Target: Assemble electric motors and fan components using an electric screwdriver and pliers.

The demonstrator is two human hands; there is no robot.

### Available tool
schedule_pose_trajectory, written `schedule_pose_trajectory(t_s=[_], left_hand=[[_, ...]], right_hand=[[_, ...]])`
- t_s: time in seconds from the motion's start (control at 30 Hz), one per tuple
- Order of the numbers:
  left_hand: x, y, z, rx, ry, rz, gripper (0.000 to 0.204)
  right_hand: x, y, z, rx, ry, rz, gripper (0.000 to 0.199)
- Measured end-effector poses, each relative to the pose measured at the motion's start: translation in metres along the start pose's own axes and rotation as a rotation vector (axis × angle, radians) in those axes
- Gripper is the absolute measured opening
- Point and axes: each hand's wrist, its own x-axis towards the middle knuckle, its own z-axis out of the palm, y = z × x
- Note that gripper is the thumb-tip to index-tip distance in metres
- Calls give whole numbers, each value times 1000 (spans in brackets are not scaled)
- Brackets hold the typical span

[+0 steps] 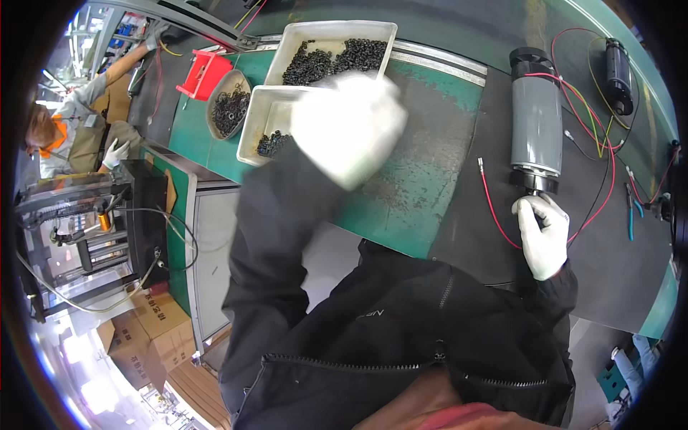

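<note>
- Grey cylindrical motor (pixel 536 122) lies on its side on the dark mat (pixel 487 236) at the right of the counter (pixel 401 201), black cap at the far end, black shaft end toward the person.
- Looks heavy, rigid and smooth-walled; likely to roll, so best gripped around the barrel or at the black collar.
- Red, green and black wires (pixel 588 107) trail off it; thin and floppy, poor for pulling.
- Right hand (pixel 542 233), white-gloved, fingers curled at the shaft end, pinching something small there, probably a wire or the shaft tip.
- Left hand (pixel 349 125), white-gloved and motion-blurred, above the near white tray (pixel 259 115) of small black rings; grip cannot be told.
- Second white tray (pixel 337 36), round bowl (pixel 229 107) and red bin (pixel 204 72) sit beyond.
</note>
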Motion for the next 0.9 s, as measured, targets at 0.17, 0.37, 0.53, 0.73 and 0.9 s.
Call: schedule_pose_trajectory(t_s=[0.17, 0.37, 0.53, 0.73, 0.9], left_hand=[[59, -73, 67, -151, 40, -133, 33], [78, -91, 76, -247, -16, 25, 28], [63, -89, 64, -389, 120, -31, 25], [12, -12, 6, -1009, 33, 4, 21], [-52, 98, -20, -1885, -286, 166, 23]], right_hand=[[-6, -4, -48, 176, -221, -135, 29], [-16, 72, -135, 195, 1556, -223, 31], [-1, 171, -219, 150, 1089, -239, 62], [27, 216, -282, 327, 375, -82, 51], [-6, 118, -234, 424, 467, -316, 53]])
